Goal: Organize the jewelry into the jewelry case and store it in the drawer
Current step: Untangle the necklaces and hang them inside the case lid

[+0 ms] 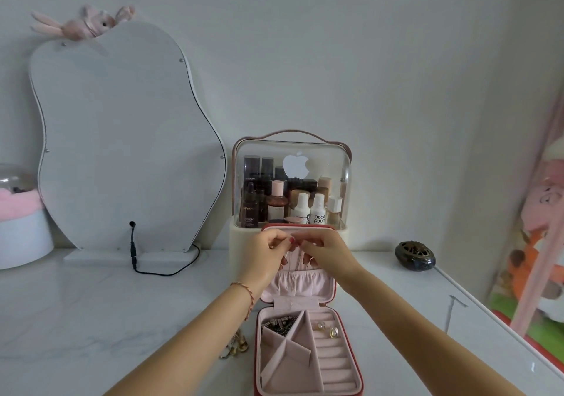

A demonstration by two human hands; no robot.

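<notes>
— Reaching forward, both arms are stretched over the open jewelry case (308, 353), yes?

— Yes. The left hand (265, 250) and the right hand (324, 250) meet in front of the raised lid (297, 286), fingertips almost touching each other. Both wrists are bent a little inward.

— How are the fingers?

— Curled on both hands. They seem to pinch a thin necklace (297, 258), whose chains hang down just under the fingertips, against the lid's pink lining. The clasp itself is too small to tell.

— And the other jewelry?

— Below the fingers, in the case's tray, a dark chain (279, 322) lies in the upper left compartment, and two gold earrings (328, 329) sit in the ring rolls at the right. More gold pieces (235, 347) lie on the white table (91, 319), under the left forearm, just beside the case.

— Behind the fingers?

— A clear cosmetics box (291, 188) with bottles stands there, touching the lid's top edge or very near it.
</notes>
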